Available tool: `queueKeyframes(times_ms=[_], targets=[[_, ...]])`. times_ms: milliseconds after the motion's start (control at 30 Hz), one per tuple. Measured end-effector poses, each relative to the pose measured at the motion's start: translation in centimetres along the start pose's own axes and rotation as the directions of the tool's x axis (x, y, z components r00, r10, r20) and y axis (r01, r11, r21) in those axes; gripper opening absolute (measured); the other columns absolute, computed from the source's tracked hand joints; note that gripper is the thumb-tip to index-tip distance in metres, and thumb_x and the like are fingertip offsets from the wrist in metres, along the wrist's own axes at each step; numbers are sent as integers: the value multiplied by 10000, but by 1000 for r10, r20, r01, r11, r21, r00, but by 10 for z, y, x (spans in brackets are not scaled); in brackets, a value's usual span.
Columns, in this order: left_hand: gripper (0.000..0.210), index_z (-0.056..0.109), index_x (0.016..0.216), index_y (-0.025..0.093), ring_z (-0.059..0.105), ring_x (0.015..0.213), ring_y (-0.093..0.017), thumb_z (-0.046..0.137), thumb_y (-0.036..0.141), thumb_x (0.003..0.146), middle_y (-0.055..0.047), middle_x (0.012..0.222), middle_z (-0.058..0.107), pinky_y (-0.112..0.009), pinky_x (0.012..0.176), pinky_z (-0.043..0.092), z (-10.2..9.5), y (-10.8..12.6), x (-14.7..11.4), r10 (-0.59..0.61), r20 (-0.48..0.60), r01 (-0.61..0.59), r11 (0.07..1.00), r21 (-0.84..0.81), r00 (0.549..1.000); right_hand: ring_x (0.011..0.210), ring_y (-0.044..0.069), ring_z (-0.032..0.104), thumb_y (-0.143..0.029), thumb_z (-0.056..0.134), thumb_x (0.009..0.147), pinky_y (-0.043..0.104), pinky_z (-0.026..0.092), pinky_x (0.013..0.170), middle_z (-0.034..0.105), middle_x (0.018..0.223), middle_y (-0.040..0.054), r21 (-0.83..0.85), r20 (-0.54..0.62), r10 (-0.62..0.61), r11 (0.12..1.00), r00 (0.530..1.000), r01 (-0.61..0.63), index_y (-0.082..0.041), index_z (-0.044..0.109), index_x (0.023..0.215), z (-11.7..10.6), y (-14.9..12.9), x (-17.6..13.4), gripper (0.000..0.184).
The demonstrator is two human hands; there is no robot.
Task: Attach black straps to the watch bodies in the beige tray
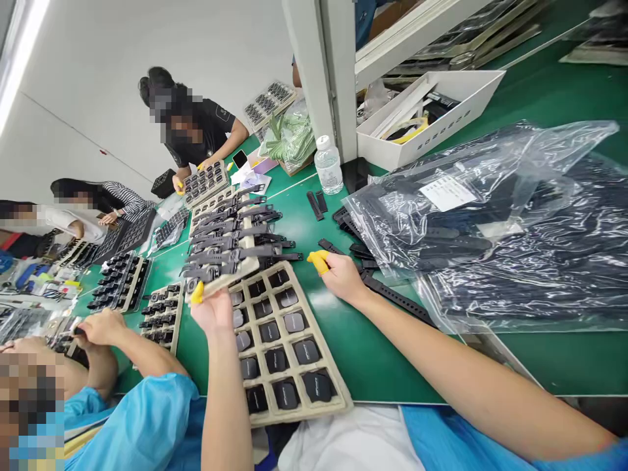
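Note:
My left hand point(213, 314), a yellow finger cot on it, grips the near edge of a beige tray point(250, 265). Rows of black watches with straps point(220, 242) lie across that tray, partly hanging over its right side. Partly beneath it is a second beige tray point(328, 376), whose compartments hold dark square watch bodies point(287, 394). My right hand point(341, 275) hovers over the green table, its yellow-capped fingertips together and nothing visible between them. Just beyond and beside it are loose black straps point(397, 297).
Large clear bags of black straps point(530, 248) cover the right side. A bottle point(328, 167) stands by a white post point(318, 72), with a white box point(432, 127) behind. Close on my left, a co-worker's hand point(103, 326) works near another tray point(161, 314); other people sit opposite.

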State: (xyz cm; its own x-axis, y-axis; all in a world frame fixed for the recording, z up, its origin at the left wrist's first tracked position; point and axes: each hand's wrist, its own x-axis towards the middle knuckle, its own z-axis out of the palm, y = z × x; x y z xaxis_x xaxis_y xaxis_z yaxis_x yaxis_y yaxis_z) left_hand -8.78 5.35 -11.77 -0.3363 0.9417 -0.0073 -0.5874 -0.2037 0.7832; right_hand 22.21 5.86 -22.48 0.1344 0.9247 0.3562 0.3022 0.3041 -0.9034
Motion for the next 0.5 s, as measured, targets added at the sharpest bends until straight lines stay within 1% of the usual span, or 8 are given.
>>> queueKeyframes(times_ms=[100,133,200,300,400,500], targets=[[239,655,1082,169,703,1196,-237,496,140,906,-90,1126,767,-482,1091,559,21,-16,48,48,-46,-49,999,-20,998,591,179,553,-436,463,1038,308,366,595,612,619,32,-56,5,-26,998,1000,26,-228,622,705,3,4,0,423],[245,652,1079,163,707,1186,-232,486,128,903,-93,1120,768,-473,1088,559,25,-20,59,54,-56,-55,998,-21,997,575,176,533,-431,470,1032,310,350,585,595,604,28,-64,3,-33,997,999,33,-234,594,678,3,5,1,424],[273,649,1088,156,713,1174,-228,470,109,887,-99,1120,769,-465,1084,559,29,-28,75,62,-69,-64,998,-18,996,538,167,484,-419,491,1014,316,313,565,559,576,17,-70,0,-42,997,999,42,-241,530,629,4,6,1,426],[326,653,1123,157,714,1177,-234,470,96,859,-106,1142,768,-474,1091,553,27,-39,83,66,-74,-67,998,-2,995,515,156,436,-404,501,999,320,281,553,530,569,10,-76,5,-50,996,999,50,-245,460,602,6,6,1,429],[358,658,1160,160,711,1188,-244,478,95,857,-113,1177,762,-490,1101,541,24,-49,86,61,-80,-61,998,9,995,519,154,438,-389,490,1007,315,285,555,531,583,10,-84,27,-63,994,998,65,-247,434,614,8,5,0,421],[370,661,1184,165,705,1203,-248,478,97,869,-115,1201,757,-504,1113,529,23,-60,88,52,-94,-52,999,5,994,517,155,438,-340,492,994,314,278,549,520,581,6,-96,51,-90,991,995,95,-250,399,623,7,4,-2,392]])
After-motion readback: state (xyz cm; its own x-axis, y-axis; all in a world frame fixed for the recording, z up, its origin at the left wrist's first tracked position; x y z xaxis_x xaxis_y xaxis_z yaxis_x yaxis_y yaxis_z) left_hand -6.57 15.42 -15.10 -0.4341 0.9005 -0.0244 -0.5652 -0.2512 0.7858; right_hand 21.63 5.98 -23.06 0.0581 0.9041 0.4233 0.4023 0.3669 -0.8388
